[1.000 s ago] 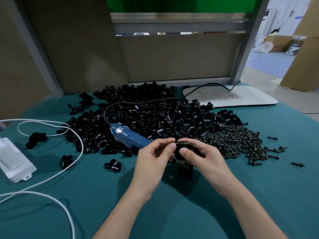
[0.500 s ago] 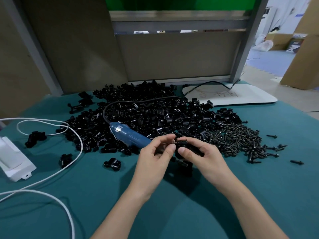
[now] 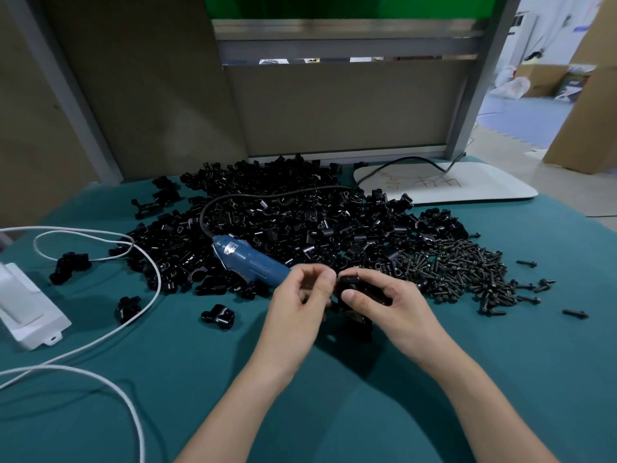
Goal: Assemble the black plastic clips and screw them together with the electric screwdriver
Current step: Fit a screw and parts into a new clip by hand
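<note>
Head view looks down on a worktop (image 3: 434, 412) covered in teal cloth, backed by tan partition panels (image 3: 334, 108) in grey metal frames, with a strip of green above them; to the right the room opens onto a pale floor with blue mats (image 3: 521, 118) and cardboard boxes (image 3: 587, 105); a broad heap of black plastic clips (image 3: 300, 215) fills the middle of the worktop up to the partition, with a few stray clips lying apart on the cloth to the left and front; a white board (image 3: 467, 188) with scribbled marks lies at the far right edge of the heap, a black cable crossing it; a smaller pile of dark screws (image 3: 467, 272) sits against the heap's right side, several loose screws scattered just beyond it; a white cable (image 3: 100, 332) loops over the left of the cloth beside a white box (image 3: 26, 315); the blue electric screwdriver (image 3: 250, 259) lies tilted on the heap's front edge, its black cord curving back over the clips; both forearms reach in from below; the right hand (image 3: 390, 305) is closed around a black clip assembly (image 3: 350, 289) just in front of the heap; the left hand (image 3: 300, 299) is pinched narrow beside it, thumb and fingertips together, and I cannot tell what it grips.
</note>
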A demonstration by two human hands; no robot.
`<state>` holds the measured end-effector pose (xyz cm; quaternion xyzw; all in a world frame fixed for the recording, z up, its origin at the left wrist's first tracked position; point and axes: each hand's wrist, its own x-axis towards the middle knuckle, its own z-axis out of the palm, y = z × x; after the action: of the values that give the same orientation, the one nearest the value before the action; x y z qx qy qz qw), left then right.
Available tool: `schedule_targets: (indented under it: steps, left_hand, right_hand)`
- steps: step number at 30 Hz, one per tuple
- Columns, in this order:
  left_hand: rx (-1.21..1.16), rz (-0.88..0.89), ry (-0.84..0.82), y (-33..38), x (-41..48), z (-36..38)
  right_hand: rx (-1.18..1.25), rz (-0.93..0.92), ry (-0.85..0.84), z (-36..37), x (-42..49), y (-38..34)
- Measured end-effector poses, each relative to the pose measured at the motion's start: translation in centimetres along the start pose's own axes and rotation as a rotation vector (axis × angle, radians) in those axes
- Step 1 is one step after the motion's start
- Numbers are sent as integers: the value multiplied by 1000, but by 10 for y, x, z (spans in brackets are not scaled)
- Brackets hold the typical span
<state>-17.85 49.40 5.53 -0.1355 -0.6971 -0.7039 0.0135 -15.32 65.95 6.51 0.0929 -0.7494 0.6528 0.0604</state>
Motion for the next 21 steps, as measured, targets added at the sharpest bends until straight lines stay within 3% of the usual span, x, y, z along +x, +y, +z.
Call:
schedule_targets:
  steps: [7, 21]
  left_hand:
    - [79, 21, -57, -3, 1, -3]
    - [95, 9, 12, -5, -2, -2]
  right_hand:
    - [-15, 6, -5, -1, 1, 2]
    - [-32, -16, -44, 0, 1, 7]
